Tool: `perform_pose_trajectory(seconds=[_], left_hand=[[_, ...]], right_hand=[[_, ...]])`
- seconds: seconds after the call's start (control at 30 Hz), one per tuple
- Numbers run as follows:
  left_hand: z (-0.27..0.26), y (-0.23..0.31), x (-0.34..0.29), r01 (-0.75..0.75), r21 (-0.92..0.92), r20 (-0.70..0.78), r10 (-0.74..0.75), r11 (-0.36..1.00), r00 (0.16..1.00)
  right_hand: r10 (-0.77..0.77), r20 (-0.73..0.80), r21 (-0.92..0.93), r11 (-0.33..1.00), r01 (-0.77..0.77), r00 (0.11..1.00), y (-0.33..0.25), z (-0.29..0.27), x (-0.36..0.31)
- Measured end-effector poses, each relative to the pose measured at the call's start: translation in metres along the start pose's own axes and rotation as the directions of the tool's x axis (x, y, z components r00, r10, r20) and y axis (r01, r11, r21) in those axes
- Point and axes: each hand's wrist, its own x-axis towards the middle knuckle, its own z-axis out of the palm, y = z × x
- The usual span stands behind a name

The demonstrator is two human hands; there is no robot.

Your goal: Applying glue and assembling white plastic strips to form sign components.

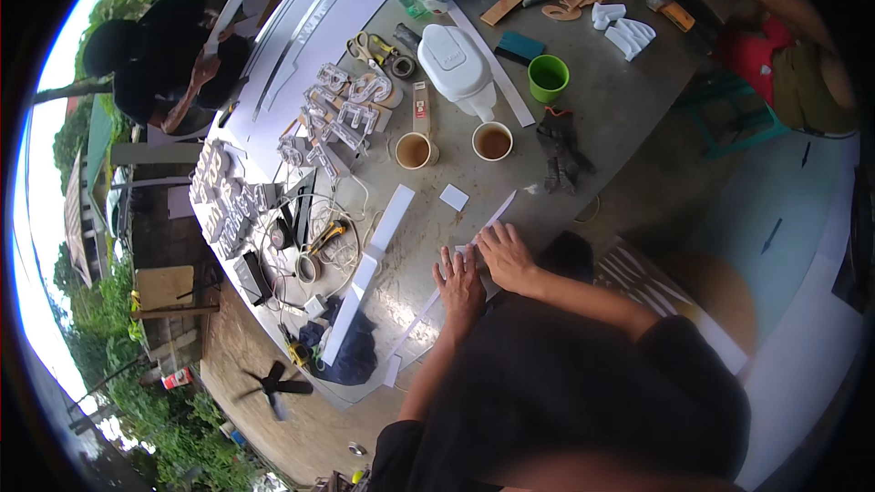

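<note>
My left hand (458, 285) lies flat with fingers spread on a long thin white strip (499, 210) that runs diagonally across the grey table (602, 100). My right hand (506, 255) rests right beside it, fingers pressed on the same strip a little further up. Neither hand grips anything; both press down. A small white square piece (453, 197) lies just beyond the hands.
Two cups of brown drink (415, 150) (492, 140), a white jug (456, 62), a green cup (548, 78), dark gloves (559, 150), white bars (389, 218), metal letter shapes (337, 114), cables and tools (319, 239) lie around. Another person (164, 59) bends over at the far left. A fan (273, 384) stands on the floor below.
</note>
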Motion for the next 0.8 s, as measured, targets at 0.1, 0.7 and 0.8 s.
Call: perform_pose_trajectory(seconds=[0.1, 0.7, 0.8], left_hand=[[0.006, 0.002, -0.001, 0.017, -0.033, -0.017, -0.017, 0.999, 1.0], [0.016, -0.005, -0.005, -0.03, -0.246, -0.156, -0.009, 0.969, 0.988], [0.016, -0.012, -0.008, -0.064, -0.254, -0.149, 0.026, 0.965, 0.988]], right_hand=[[0.003, -0.03, 0.017, 1.0, -0.003, 1.0, 0.004, 0.004, 0.001], [-0.016, -0.007, -0.044, 0.999, 0.016, 1.0, -0.006, -0.016, 0.004], [0.009, -0.01, -0.044, 0.999, -0.009, 1.0, -0.009, -0.014, 0.004]])
